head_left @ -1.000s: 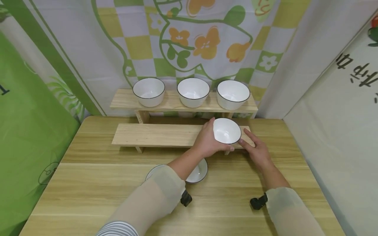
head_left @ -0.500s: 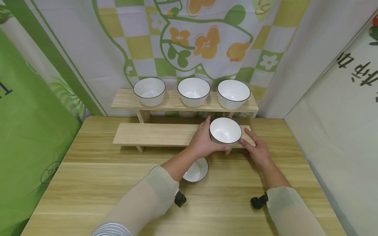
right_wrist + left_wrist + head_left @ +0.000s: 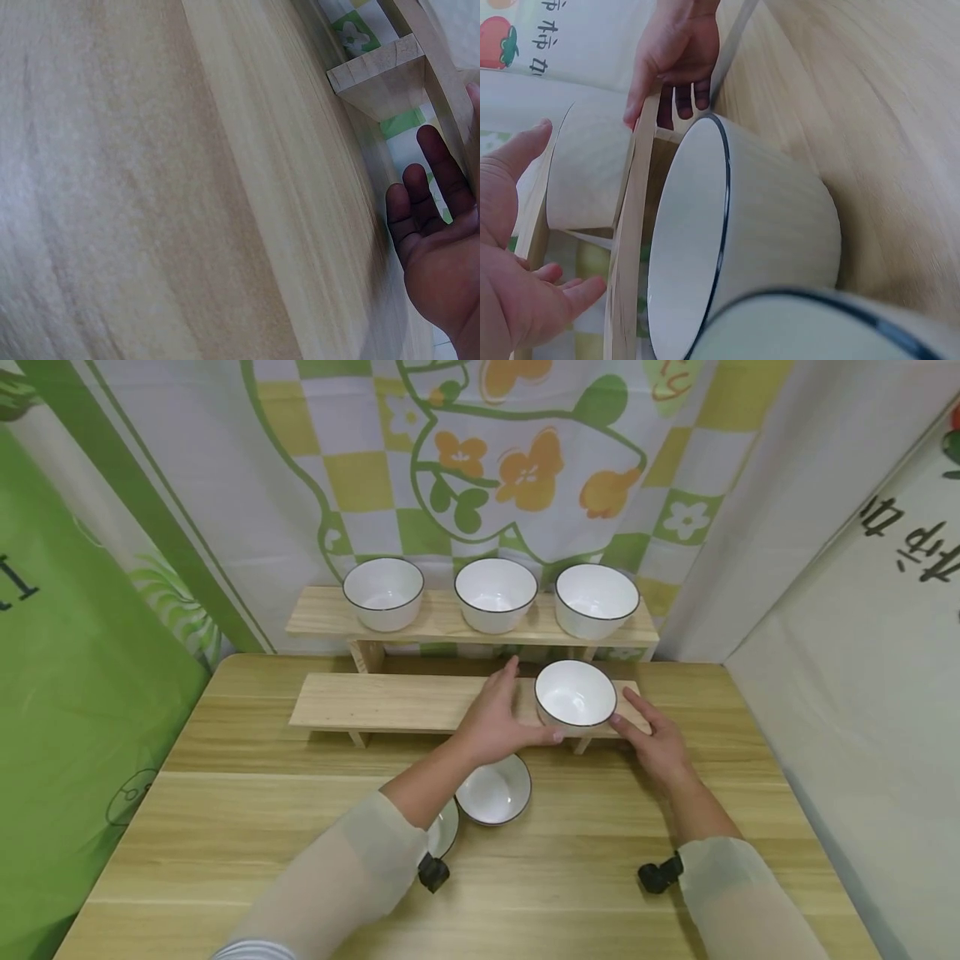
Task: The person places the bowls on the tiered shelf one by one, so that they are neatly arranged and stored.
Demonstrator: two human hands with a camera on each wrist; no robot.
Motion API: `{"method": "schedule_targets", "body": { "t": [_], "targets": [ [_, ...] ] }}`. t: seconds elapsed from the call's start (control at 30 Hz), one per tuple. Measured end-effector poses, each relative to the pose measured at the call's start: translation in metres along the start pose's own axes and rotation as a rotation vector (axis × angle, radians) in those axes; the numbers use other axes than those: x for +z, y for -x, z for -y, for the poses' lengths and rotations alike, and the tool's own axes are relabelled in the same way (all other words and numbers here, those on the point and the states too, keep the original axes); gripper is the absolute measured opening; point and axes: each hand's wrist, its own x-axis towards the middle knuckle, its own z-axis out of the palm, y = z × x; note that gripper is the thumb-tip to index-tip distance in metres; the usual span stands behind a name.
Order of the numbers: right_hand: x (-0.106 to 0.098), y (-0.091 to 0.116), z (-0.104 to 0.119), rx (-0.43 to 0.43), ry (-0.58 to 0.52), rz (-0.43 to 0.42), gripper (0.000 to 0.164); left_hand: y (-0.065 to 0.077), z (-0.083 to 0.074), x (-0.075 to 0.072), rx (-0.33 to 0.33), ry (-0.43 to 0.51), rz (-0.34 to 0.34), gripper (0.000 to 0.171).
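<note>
A white bowl with a dark rim (image 3: 575,693) stands upright near the right end of the lower wooden shelf (image 3: 390,702). My left hand (image 3: 491,718) is just left of it, thumb and fingers spread, with a gap to the bowl's wall. On the other side my right hand (image 3: 660,747) is at the shelf's end, its thumb tip right by the bowl and its index finger stretched along the board. In the right wrist view, the other right fingers (image 3: 416,202) extend loosely below the shelf board. Neither hand grips the bowl.
Three matching bowls, left (image 3: 383,595), middle (image 3: 496,596) and right (image 3: 597,602), line the upper shelf (image 3: 318,614). Two more, a nearer bowl (image 3: 817,330) and a farther bowl (image 3: 493,789), stand on the wooden table (image 3: 570,877) in front. Patterned cloth (image 3: 360,477) hangs behind.
My left hand has let go of the bowl and moved left, away from it. The bowl stays on the lower shelf, and my right hand has hardly moved.
</note>
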Motion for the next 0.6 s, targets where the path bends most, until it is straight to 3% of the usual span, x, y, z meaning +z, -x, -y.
{"method": "schedule_targets", "body": {
  "t": [0.3, 0.6],
  "targets": [
    [0.000, 0.000, -0.001, 0.002, 0.036, 0.011, 0.078, 0.018, 0.014, -0.017, 0.015, -0.027, -0.018, 0.125],
    [-0.002, 0.000, -0.001, 0.017, 0.116, 0.014, 0.079, 0.032, 0.026, -0.029, 0.024, 0.063, -0.047, 0.120]
  ]
}}
